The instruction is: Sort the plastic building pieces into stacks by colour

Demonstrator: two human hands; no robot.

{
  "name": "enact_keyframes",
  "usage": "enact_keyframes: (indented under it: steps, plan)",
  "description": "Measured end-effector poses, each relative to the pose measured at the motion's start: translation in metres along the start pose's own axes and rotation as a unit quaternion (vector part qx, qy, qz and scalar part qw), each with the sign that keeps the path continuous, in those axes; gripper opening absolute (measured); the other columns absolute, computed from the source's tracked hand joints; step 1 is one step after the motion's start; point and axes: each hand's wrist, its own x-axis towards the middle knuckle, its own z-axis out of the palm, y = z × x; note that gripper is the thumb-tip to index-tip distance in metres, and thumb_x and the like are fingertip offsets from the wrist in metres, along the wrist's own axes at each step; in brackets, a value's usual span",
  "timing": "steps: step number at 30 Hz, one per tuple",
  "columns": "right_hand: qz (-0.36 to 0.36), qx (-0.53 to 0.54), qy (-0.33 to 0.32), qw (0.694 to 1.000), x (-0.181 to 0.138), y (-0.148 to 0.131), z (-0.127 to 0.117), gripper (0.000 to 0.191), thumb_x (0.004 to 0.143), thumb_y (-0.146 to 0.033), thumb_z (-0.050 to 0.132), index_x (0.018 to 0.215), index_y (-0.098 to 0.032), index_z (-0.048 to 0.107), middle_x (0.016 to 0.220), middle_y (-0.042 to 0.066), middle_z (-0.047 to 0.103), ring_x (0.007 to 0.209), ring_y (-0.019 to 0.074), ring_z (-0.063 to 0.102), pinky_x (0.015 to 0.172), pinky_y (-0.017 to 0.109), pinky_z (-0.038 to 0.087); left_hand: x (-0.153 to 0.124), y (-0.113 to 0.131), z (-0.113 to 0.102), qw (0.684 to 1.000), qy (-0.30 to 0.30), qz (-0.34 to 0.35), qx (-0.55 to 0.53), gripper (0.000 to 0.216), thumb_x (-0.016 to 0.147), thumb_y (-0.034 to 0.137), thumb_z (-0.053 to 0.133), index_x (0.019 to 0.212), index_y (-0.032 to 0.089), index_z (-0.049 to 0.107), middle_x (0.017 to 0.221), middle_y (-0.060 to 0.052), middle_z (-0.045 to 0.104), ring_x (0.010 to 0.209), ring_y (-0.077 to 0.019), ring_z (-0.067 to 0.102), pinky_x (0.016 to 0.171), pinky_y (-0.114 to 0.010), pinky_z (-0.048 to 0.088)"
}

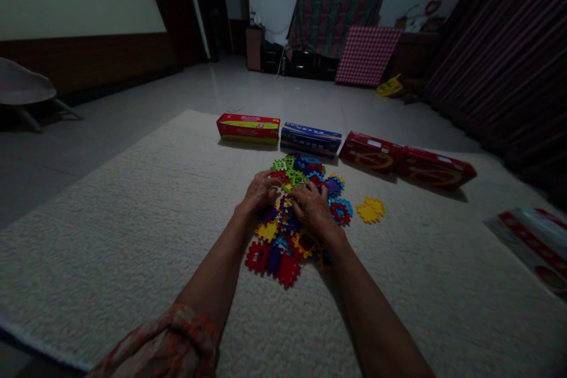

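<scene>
A pile of colourful interlocking plastic tiles [292, 230] lies on a cream rug [133, 236]. My left hand [260, 191] rests on the pile's left side, fingers curled over red and green tiles. My right hand [313, 208] lies on the pile's middle, fingers bent down onto the tiles. Both hands press into the heap; what the fingers grip is hidden. A yellow tile pair [371, 209] sits apart to the right. Red tiles [271, 260] lie nearest to me.
Beyond the pile stand a red-and-green box [248, 128], a blue box [310, 139] and two red boxes [407, 161]. A packet [531, 239] lies at the rug's right edge. A chair [22, 88] stands far left; a covered sofa [332, 23] at the back.
</scene>
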Motion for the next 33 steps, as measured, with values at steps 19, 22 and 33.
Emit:
enact_keyframes:
  steps: [19,22,33]
  plan:
    - [0.027,-0.006,-0.039,0.999,0.001,-0.004,-0.001,0.024,0.088,-0.014,0.055,0.102,-0.022,0.073,0.107,0.011,0.073,0.113,0.03,0.054,0.105,0.054,0.029,-0.005,0.026,-0.016,0.986,-0.144,0.008,0.085,0.013,0.082,0.031,0.071,0.092,0.024,0.077,0.129,-0.01,0.061,0.129,-0.0328,0.048,0.107,-0.045,0.046]
    - [0.038,-0.017,-0.045,0.998,0.001,-0.006,-0.002,0.024,0.09,-0.015,0.053,0.103,-0.02,0.073,0.108,0.012,0.073,0.113,0.0294,0.054,0.104,0.052,0.029,-0.005,0.031,-0.018,0.983,-0.162,-0.014,0.086,0.014,0.083,0.029,0.069,0.092,0.022,0.076,0.138,-0.01,0.058,0.137,-0.0344,0.042,0.11,-0.049,0.044]
    - [0.054,-0.014,-0.049,0.997,0.004,-0.006,0.0,0.024,0.092,-0.018,0.054,0.108,-0.019,0.072,0.111,0.013,0.073,0.115,0.0305,0.054,0.103,0.051,0.029,-0.008,0.036,-0.015,0.988,-0.117,-0.016,0.104,0.018,0.086,0.022,0.062,0.097,0.023,0.077,0.143,-0.01,0.058,0.14,-0.0377,0.04,0.106,-0.057,0.045]
